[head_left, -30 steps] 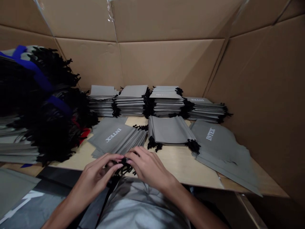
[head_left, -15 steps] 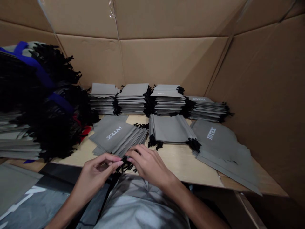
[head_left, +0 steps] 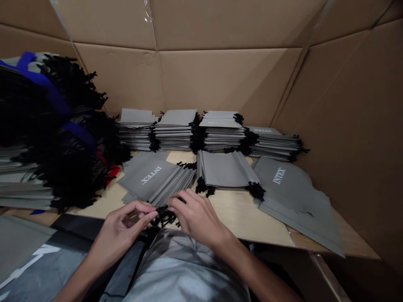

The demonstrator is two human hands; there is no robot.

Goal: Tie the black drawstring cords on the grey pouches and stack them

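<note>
At the near edge of the table, my left hand pinches a black drawstring cord between thumb and forefinger. My right hand is closed on the same dark bunch of cords from the other side, its fingertips partly hidden. Just beyond both hands lies a fanned pile of grey drawstring bags, the top one printed INTEX. Their corded edges point toward me. To the right of that pile sits a smaller stack of grey bags with black cords at its front corners.
Several neat stacks of grey bags line the back, against a cardboard wall. A tall heap of black-corded bundles with blue straps rises at left. Flat grey INTEX pieces lie at right, over the table edge.
My left hand has drawn slightly left, away from the right hand, so more black cord shows between them. My right hand has barely moved. The piles are unchanged.
</note>
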